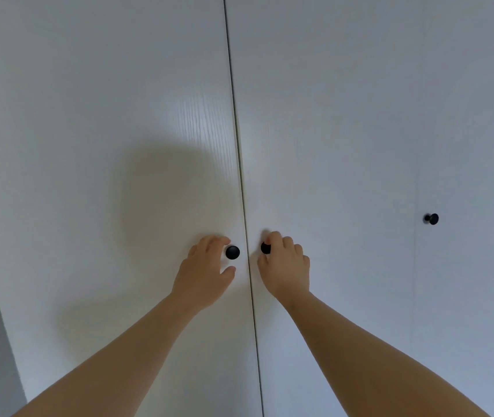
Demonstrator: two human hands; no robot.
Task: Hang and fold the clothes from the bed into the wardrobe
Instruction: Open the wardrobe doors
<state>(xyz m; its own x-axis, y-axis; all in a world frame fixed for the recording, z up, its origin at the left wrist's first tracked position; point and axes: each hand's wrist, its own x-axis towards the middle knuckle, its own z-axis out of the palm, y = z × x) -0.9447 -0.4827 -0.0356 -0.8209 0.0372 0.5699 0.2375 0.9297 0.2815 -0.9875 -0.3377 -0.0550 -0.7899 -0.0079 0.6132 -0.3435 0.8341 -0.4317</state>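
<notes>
— What is filling the view?

— The wardrobe (155, 70) is standing straight ahead of the person. Its left door (95, 176) and right door (336, 139) are sitting closed, meeting at a near-upright seam (241, 176) that is running between the two hands. A narrower third door (474, 152) is showing further right. The clothes and the bed are not showing at all.

— And the arms?

— Both are reaching forward and up, one on each side of the seam, about equally far along.

— What are the hands doing?

— The right hand (284, 266) is curling its fingers over the right knob (265, 248), hiding most of it, so I am judging that it is gripping. The left hand (206, 272) is cupping round the left knob (232, 252), fingers above and thumb lying clear below; whether the fingertips are touching it I cannot tell.

— So what is the coming move turning on?

— The two knobs are sitting just beside the seam, each right at its own hand. I am guessing the doors are hinging at their outer edges, so each hand would be pulling toward the person and outward.

— The other knob (432, 219)?

— Sitting well apart on the right, untouched.
</notes>
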